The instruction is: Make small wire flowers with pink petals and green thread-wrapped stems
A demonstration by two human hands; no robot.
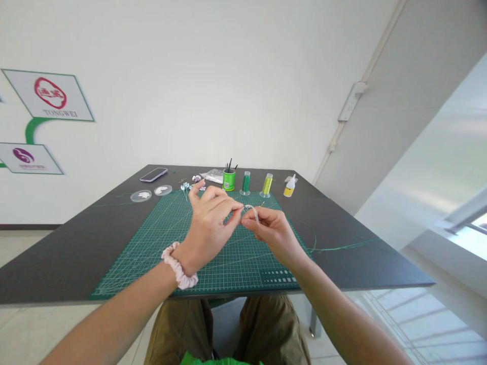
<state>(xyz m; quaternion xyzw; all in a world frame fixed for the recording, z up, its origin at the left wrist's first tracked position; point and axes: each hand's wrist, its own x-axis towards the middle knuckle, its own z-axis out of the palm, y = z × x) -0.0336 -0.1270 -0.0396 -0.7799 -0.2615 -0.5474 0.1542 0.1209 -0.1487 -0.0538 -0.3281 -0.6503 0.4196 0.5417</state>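
Observation:
My two hands meet above the green cutting mat. The thumb and index finger of my left hand are pinched together at a tiny piece too small to name, its other fingers raised. A pink scrunchie circles that wrist. In the fingers of my right hand is a thin white curved strip, looping up toward the left fingertips. Just beyond my left hand lie small wire-stemmed flowers, a pale blue one and a purple one.
Along the back stand a green can of tools, a green thread spool, a yellow-green spool and a glue bottle. At left are a phone and two shallow dishes with white pieces. Loose green thread trails right.

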